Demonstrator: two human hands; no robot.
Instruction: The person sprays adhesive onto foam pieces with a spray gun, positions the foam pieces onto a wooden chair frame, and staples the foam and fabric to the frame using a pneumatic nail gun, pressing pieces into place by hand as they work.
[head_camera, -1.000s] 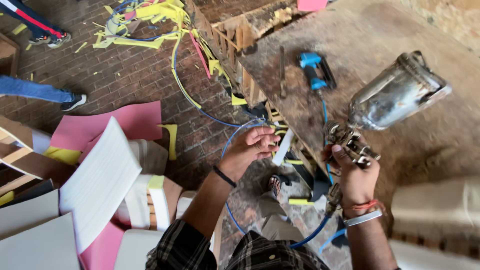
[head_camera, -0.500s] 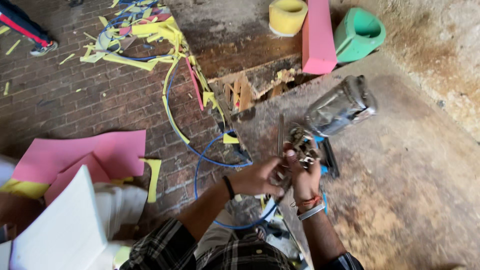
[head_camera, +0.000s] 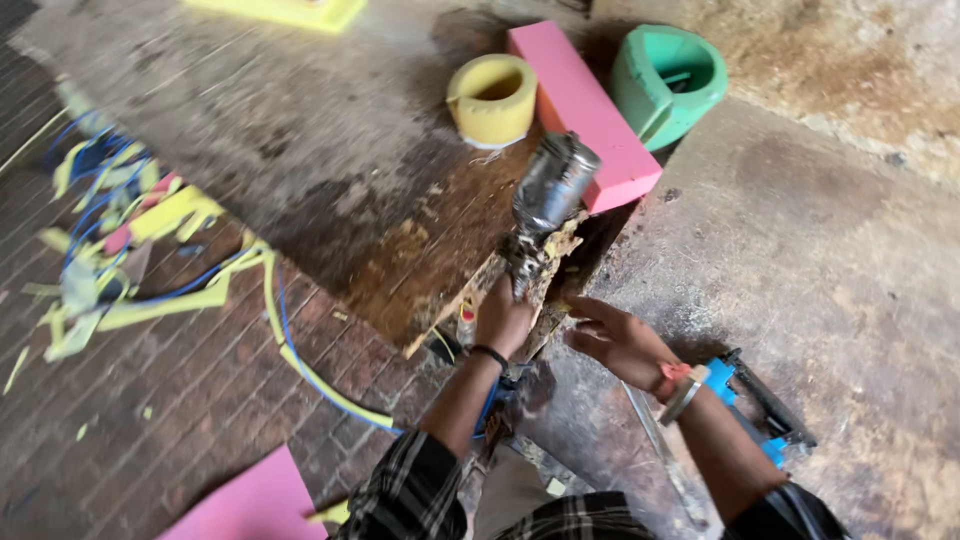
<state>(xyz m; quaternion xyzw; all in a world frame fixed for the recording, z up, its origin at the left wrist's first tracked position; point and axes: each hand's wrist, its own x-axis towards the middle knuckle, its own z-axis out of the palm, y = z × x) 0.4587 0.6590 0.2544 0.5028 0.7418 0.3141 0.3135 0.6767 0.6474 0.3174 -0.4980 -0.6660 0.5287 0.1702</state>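
1. We see the left hand (head_camera: 503, 318) closed around the handle of a metal spray gun (head_camera: 545, 205), which it holds upright with the shiny cup on top.
2. The spray gun is above the edge between the stained table (head_camera: 820, 260) and the floor, just in front of the pink foam block (head_camera: 582, 110).
3. The right hand (head_camera: 618, 338) is released, with the fingers spread, near the gun but not touching it. It wears a bracelet on the wrist.
4. Behind the pink block stand a yellow foam ring (head_camera: 492, 98) and a green foam bowl (head_camera: 667, 82), one at each side of it.
5. A blue tool (head_camera: 750, 395) lies on the table close to the right forearm.
6. A blue hose (head_camera: 300, 360) runs over the brick floor (head_camera: 150, 420), among yellow foam strips (head_camera: 180, 215).
7. A pink foam sheet (head_camera: 255, 500) lies at the lower edge.
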